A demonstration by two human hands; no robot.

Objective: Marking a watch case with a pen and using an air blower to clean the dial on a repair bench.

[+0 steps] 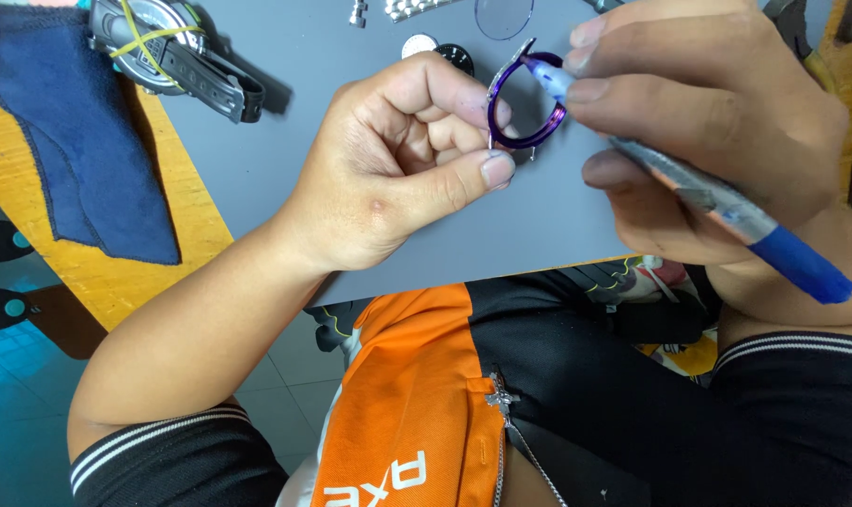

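The left hand (402, 160) pinches a purple watch case ring (525, 108) between thumb and fingers. The right hand (717, 113) grips a blue-capped tool (727, 211), its tip touching the ring's inner edge.

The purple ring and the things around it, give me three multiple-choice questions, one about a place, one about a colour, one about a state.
1. Where does the grey wristwatch lie?
A. Upper left of the grey mat
B. On the person's lap
C. Under the blue cloth

2. What colour is the back end of the pen-like tool?
A. Red
B. Blue
C. Green

3. How is the purple ring kept?
A. Lying flat on the mat
B. Pinched in the left hand, tool tip touching it
C. Hanging from a hook

Answers: 1 A, it rests near the mat's upper left corner beside the cloth. 2 B, the end below the right hand is blue. 3 B, left fingers grip it above the mat.
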